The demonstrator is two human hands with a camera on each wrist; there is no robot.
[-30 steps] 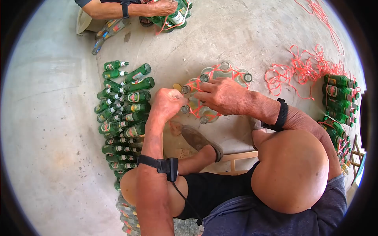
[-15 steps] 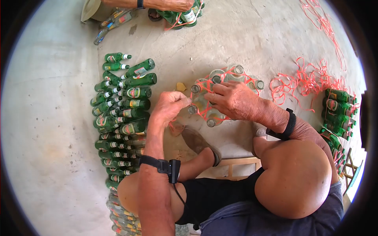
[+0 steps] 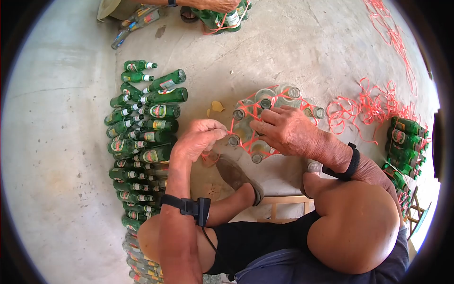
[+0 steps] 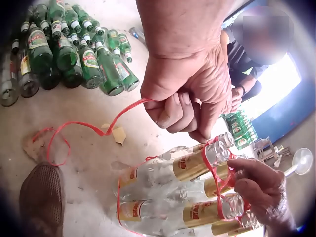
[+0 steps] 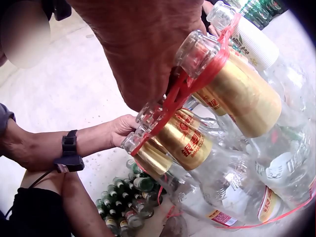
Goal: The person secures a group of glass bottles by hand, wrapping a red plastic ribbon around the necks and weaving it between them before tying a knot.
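A cluster of clear glass bottles [image 5: 232,182] with gold neck labels [image 5: 185,140] stands upright in front of the person, bound together by red plastic string [image 5: 182,94] around the necks. Another band of string circles the bottles lower down. Just left of the cluster, the left hand [image 3: 196,139] pinches a length of red string [image 4: 121,112] between thumb and curled fingers; the loose tail loops down to the floor. Over the bottle tops, the right hand [image 3: 291,130] grips the string at the necks with bent fingers, its fingertips partly hidden in the head view.
Green bottles [image 3: 161,111] lie stacked in rows at the left. A tangle of red string [image 3: 369,109] and bundled green bottles [image 3: 404,137] are at the right. Across the floor, another person's hand [image 3: 222,4] is at tied green bottles [image 3: 213,19]. The person's shoe [image 3: 231,173] is close by.
The left hand has drawn slightly left of the bottle necks, and string now shows beside its fingertips. The right hand stays over the bottles. The head view has shifted a little.
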